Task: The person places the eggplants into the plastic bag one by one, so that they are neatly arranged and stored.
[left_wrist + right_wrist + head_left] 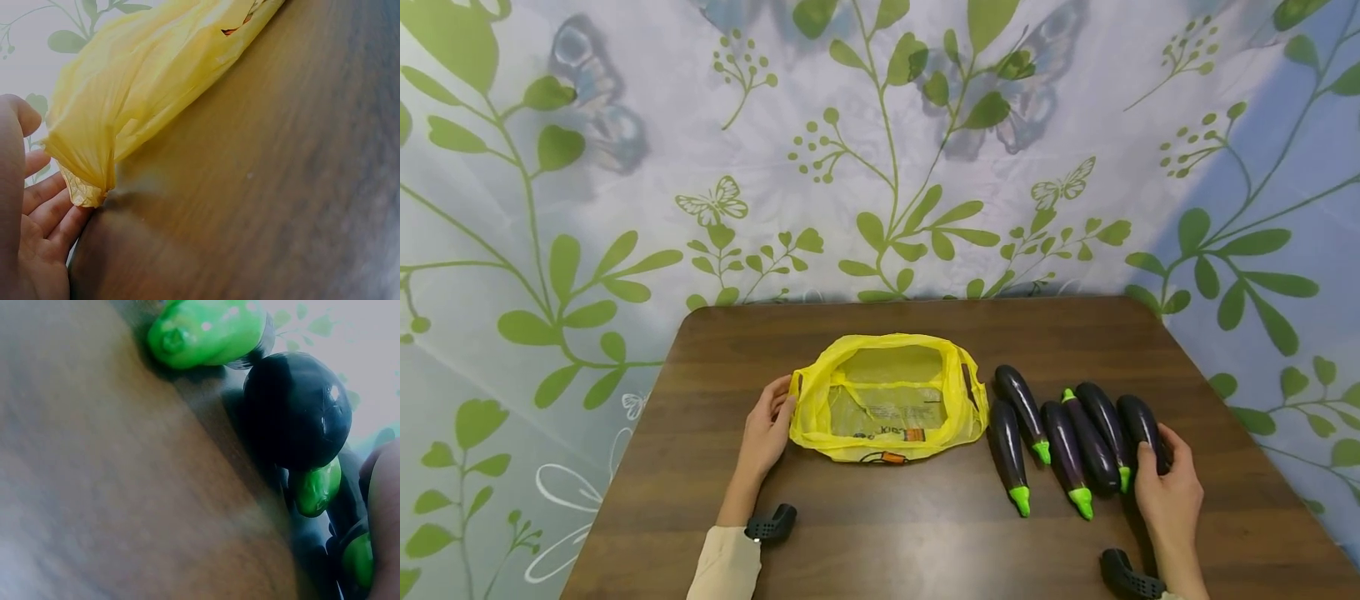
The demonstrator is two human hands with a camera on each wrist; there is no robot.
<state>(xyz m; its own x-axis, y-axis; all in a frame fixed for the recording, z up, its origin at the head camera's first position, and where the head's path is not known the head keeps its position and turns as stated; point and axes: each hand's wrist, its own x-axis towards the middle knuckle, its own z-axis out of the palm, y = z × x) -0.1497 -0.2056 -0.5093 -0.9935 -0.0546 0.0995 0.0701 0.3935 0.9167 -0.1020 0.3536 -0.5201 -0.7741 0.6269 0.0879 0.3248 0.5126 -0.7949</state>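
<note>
On the brown tabletop point(940, 542): smooth wood-grain finish, rounded far corners, pale sheen near the front.
Yellow bag point(811, 417): mid-table; thin, crinkled, see-through film; mouth spread into a rough oval, dark print point(891, 430) and orange patch point(914, 435) visible inside.
Left hand point(767, 425): at bag's left edge; fairly open, fingers nearly straight and touching the gathered film, thumb held off from fingers, no grip.
Eggplants point(1062, 442): six, right of bag, side by side; glossy, purple-black, elongated, blunt-ended; bright green stem ends point(1082, 503), one pointing toward the wall.
Right hand point(1172, 483): partly closed, holding rightmost eggplant point(1138, 417); thumb on near left side, fingers along right side.
Backdrop point(760, 167): pale, printed with flat green leaves, butterflies; slight creases.
</note>
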